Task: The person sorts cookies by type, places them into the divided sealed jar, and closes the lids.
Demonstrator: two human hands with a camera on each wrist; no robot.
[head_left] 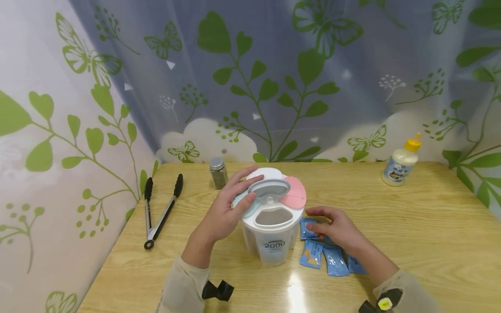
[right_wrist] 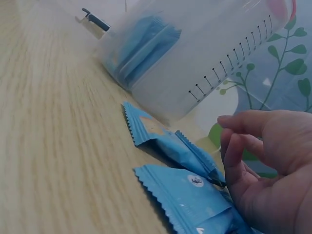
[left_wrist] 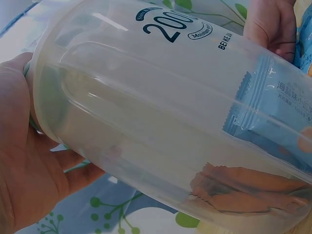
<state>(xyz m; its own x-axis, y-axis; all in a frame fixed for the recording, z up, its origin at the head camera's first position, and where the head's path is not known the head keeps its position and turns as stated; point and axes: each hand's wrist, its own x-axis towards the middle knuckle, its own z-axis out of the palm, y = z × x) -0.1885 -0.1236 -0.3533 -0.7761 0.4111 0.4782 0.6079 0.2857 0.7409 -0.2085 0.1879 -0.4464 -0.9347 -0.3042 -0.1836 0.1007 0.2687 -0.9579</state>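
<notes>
A clear storage container (head_left: 274,245) printed "2000" stands upright, its white lid (head_left: 256,221) carrying pink and pale blue flaps. One grey flap (head_left: 270,189) is raised above an opening. My left hand (head_left: 227,206) rests spread on the lid's left side, fingertips and thumb by the raised flap. Inside the container are brown packets (left_wrist: 248,190) and blue packets (right_wrist: 146,48). My right hand (head_left: 338,228) hovers at several blue snack packets (head_left: 312,254) on the table, thumb and fingertips over the rearmost; in the right wrist view its fingers are loosely bent with nothing visible between them.
Metal tongs with black tips (head_left: 162,217) lie spread at the left. A spice jar with a grey lid (head_left: 218,174) stands behind the left hand. At the back right is a white bottle with a yellow cap (head_left: 400,165). A patterned curtain (head_left: 274,108) borders the wooden table.
</notes>
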